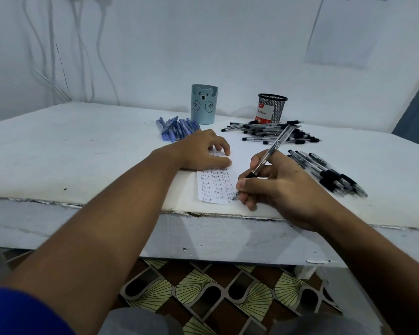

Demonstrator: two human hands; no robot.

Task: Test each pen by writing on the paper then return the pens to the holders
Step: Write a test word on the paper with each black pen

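**White paper slip nearly full, pen test in progress**

Blue pens (177,128) lie loose beside the bear holder (204,104), none returned yet. Left hand (201,151) lies loosely curled on the paper (215,187), pinning its top, holding nothing. Right hand (273,187) pinches a clear black pen (271,151), tip at the bottom row, word unfinished. Mesh holder (272,108) looks empty; black pens (273,132) piled before it, more (329,174) far right. Next, likely: finish the word, set the pen aside.

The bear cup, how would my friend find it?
Look along the far edge of the white table, near the wall. Two holders stand there; the bear cup is the left one, behind the blue pens. It's pale blue with a bear face, unlike the black mesh holder.
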